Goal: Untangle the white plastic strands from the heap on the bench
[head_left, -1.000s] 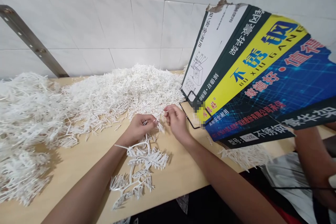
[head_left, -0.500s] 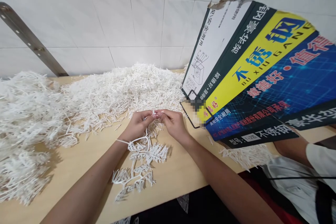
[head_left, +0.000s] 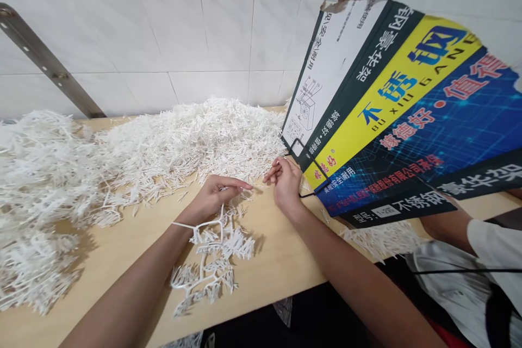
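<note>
My left hand [head_left: 220,191] is closed in a pinch over the table, index finger pointing right. From under it hangs a white branched plastic sprue [head_left: 222,234], its thin side arms carrying tufts of small prongs, reaching down toward the table's front. My right hand [head_left: 287,179] is apart from it, further right, beside the lower corner of a printed cardboard sheet [head_left: 391,114]. Its fingers are curled with the thumb against them; a tiny pale bit may show at the fingertips, too small to name.
A long heap of loose white plastic pieces [head_left: 207,130] lies along the tiled wall, with a larger tangled pile [head_left: 36,201] at left. A black wire stand [head_left: 314,166] supports the cardboard. Beyond it are more white pieces [head_left: 381,239] and another person's arm [head_left: 446,228].
My hands were together at the sprue's upper end; my right hand has drawn away to the right, toward the cardboard. The left hand and sprue have hardly moved.
</note>
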The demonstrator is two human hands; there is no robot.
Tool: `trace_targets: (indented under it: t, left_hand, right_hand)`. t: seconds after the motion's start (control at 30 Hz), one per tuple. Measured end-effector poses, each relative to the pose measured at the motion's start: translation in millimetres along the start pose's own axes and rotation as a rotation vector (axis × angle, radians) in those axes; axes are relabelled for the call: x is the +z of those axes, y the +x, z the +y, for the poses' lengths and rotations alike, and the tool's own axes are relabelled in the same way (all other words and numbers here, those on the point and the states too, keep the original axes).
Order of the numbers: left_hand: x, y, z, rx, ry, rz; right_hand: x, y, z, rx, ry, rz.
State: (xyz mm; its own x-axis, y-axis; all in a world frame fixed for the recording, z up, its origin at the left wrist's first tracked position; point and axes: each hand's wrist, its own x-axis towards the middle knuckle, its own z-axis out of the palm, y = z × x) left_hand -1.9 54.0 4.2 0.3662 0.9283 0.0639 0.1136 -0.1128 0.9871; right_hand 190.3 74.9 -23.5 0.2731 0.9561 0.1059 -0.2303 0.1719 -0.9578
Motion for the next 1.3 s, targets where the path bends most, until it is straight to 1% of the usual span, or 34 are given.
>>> trace_targets:
  t: [0.03,0.13,0.2,0.27,0.33,0.43,0.5,0.6,0.67,0.77,0.87,0.93,1.0,1.07,1.2,1.3]
  left_hand:
    - [-1.0,0,-2,-0.013,-0.021,0.027]
    - [-2.6,1,-6,-0.036,-0.099,0.09]
    - [-2.8,3,-7,-0.049,-0.181,0.101]
    - [-2.9,4,-5,-0.058,-0.253,0.114]
    - [-3.2,4,-3,-0.059,-0.289,0.126]
    - [-3.8,4,-2,-0.07,-0.286,0.113]
    - [-3.5,4,-4,-0.068,-0.266,0.094]
    - [-0.7,4,-7,-0.045,-0.181,0.114]
    - [2.5,5,-9,-0.037,-0.091,0.144]
    - [7.0,5,-9,-0.03,0.026,0.168]
    - [8.7,7,-9,-0.003,0.131,0.194]
    - [8.7,7,-10,0.048,0.202,0.161]
    - [9.0,7,-10,0.096,0.265,0.093]
    - [10.3,7,-9,0.119,0.3,0.048]
    - [14.4,9,-8,0.126,0.284,0.036]
    - [14.6,8,-6,0.125,0.225,0.017]
  right_hand:
    - [0,0,0,-0.033,-0.062,-0.025]
    - [2,-4,-3,-0.199,-0.335,-0.249]
    - [3,-8,-7,-0.311,-0.452,-0.329]
    - [3,-10,-12,-0.373,-0.481,-0.387]
    - [1,-11,-16,-0.399,-0.451,-0.474]
    - [-1,-13,-19,-0.375,-0.404,-0.591]
    - [0,-14,-17,-0.334,-0.444,-0.577]
    - [2,-15,-11,-0.301,-0.496,-0.442]
    - [3,-15,-7,-0.277,-0.475,-0.387]
    - [1,-15,-7,-0.246,-0.434,-0.371]
    - [-1,-15,-11,-0.263,-0.432,-0.365]
    - [-1,-17,-13,-0.283,-0.458,-0.352]
    - [-1,-18,-15,-0.294,-0.495,-0.33]
    - [-1,-19,-16,-0.291,-0.504,-0.293]
    - [0,-24,-14,-0.279,-0.445,-0.225]
    - [0,-24,-9,-0.266,-0.416,-0.216]
